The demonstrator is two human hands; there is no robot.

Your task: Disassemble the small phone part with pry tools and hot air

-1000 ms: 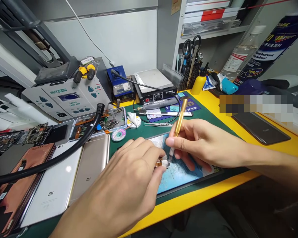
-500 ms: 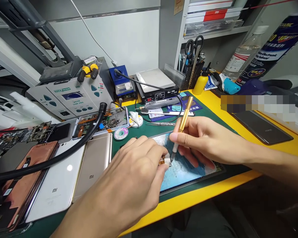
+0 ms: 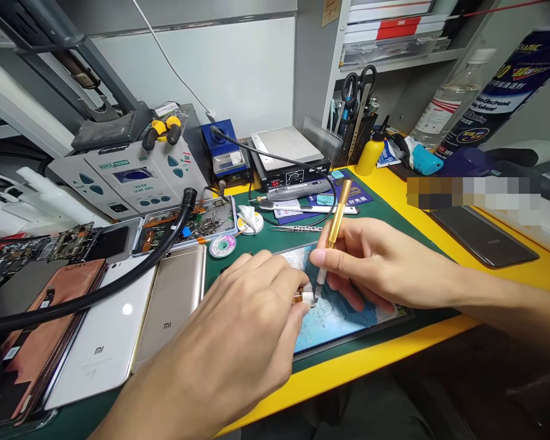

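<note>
My left hand [image 3: 242, 318] is closed, its fingertips pinching a small orange-and-silver part [image 3: 304, 297] down on a blue work mat [image 3: 343, 315]. My right hand [image 3: 376, 263] grips a gold-handled precision tool [image 3: 335, 220] like a pen, handle tilted up and away. The tool's thin tip touches the small part right beside my left fingertips. What the part is in detail is too small to tell.
Phone back covers in white [image 3: 105, 342] and gold [image 3: 172, 305] lie left, crossed by a black hose [image 3: 119, 281]. A grey rework station [image 3: 128, 183], a tray of circuit boards [image 3: 197, 226], a hot plate [image 3: 286, 150], tweezers [image 3: 296, 229] and a dark phone [image 3: 483, 235] surround the mat.
The view shifted slightly. Both hands stay at the small part; the tool's handle swayed a little while its tip stayed on the part.
</note>
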